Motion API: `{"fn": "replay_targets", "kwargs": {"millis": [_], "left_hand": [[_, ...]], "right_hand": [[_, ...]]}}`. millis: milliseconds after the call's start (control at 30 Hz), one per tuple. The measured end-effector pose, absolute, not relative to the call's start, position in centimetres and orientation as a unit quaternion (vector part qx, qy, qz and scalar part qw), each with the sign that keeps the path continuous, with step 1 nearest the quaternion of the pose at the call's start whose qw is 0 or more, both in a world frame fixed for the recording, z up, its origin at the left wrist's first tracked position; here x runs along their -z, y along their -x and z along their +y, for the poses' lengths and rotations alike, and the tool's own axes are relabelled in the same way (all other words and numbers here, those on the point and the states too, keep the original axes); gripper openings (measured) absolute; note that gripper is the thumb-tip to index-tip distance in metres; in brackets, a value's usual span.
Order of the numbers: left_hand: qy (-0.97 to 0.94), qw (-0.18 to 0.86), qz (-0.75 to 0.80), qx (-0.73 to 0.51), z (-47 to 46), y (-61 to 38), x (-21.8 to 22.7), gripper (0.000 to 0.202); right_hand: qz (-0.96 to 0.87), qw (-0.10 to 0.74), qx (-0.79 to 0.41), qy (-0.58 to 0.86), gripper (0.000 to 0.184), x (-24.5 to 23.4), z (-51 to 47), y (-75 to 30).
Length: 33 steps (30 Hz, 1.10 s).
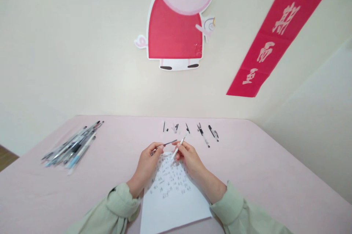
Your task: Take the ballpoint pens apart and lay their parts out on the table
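Observation:
My left hand [148, 162] is closed in a pinch on a thin dark pen refill [167, 143] that points right and away from me. My right hand [189, 157] is closed round a white pen barrel [179, 145], held tilted with its upper end towards the wall. Both hands hover over a white sheet of paper [172, 197] covered in small handwritten marks, lying on the pink table [275, 175]. The tips of the refill and the barrel are close together but apart.
A heap of several pens [73, 147] lies at the left of the table. A row of small pen parts [192, 129] and a whole pen [203, 135] lies beyond my hands. On the wall hang a cartoon pig cut-out [176, 17] and a red banner [277, 32].

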<state>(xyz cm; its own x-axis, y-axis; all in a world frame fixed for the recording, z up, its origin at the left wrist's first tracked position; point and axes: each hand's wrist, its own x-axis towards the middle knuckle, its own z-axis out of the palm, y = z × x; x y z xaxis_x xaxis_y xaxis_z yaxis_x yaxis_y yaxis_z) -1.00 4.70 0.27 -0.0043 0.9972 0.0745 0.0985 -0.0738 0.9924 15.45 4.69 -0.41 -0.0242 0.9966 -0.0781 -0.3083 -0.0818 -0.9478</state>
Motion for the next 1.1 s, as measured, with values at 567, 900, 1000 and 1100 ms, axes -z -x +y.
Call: {"fn": "replay_targets", "kwargs": {"millis": [567, 900, 1000, 1100], "left_hand": [[-0.267, 0.753, 0.377, -0.469, 5.0, 0.7, -0.7, 0.014], [-0.285, 0.8, 0.28, -0.448, 5.0, 0.5, -0.1, 0.014], [-0.321, 0.798, 0.261, -0.439, 5.1, 0.5, 0.0, 0.013], [-0.333, 0.793, 0.26, -0.438, 5.0, 0.4, -0.1, 0.011]], "right_hand": [[-0.449, 0.499, -0.559, 0.486, 0.024, 0.7, 5.0, -15.7], [-0.591, 0.392, -0.496, 0.501, 0.012, 0.6, 4.4, -14.4], [-0.564, 0.421, -0.522, 0.482, 0.02, 1.0, 4.3, -14.1], [-0.552, 0.44, -0.532, 0.467, 0.027, 1.2, 4.2, -14.0]]}}
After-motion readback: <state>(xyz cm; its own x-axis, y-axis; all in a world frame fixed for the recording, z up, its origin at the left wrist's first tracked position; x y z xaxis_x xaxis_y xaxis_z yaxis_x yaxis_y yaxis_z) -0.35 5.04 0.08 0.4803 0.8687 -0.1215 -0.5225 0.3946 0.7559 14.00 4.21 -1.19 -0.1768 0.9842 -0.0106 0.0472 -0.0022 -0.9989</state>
